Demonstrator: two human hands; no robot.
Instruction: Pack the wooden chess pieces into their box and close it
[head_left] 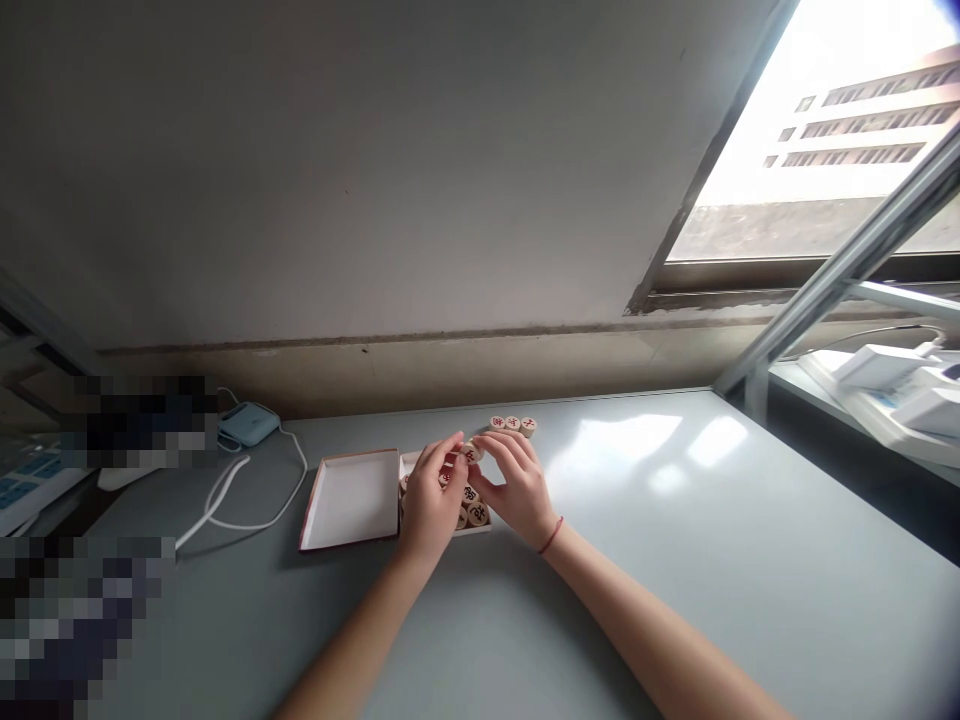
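Observation:
Over an open box, a round xiangqi piece with a carved character is held up between both hands. My right hand pinches it from the right with thumb and fingers, a red string round the wrist. From the left, the thumb and fingertips of my left hand close against the same piece. Below them, the white-lined box tray holds several loose pieces, with black or red characters; my left hand covers part of them. Just beyond my right hand, three red-marked pieces stand side by side on the table.
The box's lid lies open to the left of the tray on the grey table. Farther left are a white cable and a light blue device. A metal frame post rises at the right, near the window.

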